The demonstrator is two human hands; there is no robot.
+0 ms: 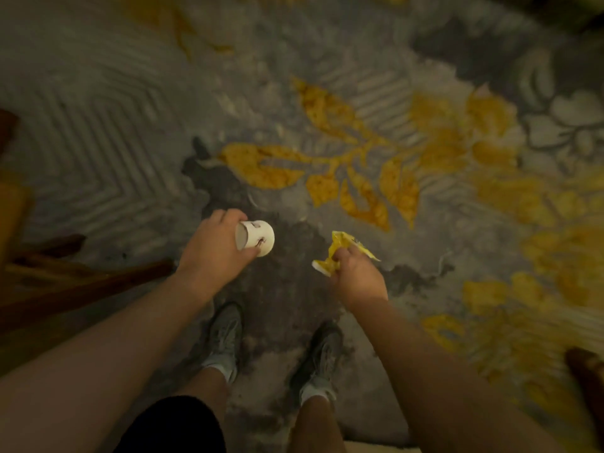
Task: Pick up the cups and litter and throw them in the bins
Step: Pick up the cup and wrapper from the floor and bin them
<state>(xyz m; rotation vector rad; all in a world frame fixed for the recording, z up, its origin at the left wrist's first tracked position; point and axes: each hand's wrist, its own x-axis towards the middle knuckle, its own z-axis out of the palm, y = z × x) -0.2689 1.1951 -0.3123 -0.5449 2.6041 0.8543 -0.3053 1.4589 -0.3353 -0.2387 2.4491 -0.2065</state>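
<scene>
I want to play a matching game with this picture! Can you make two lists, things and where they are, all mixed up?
Things:
1. cup
2. wrapper
3. shoes
4. wooden furniture

Places:
A. on the rug, under the arms
B. in the right hand
C. at the left edge
D. in the left hand

Pairs: 1-D, 2-B, 3-A, 4-C

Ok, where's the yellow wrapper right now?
In the head view, the yellow wrapper is crumpled in the right hand, right of the white cup held by the left hand, above the rug.
</scene>
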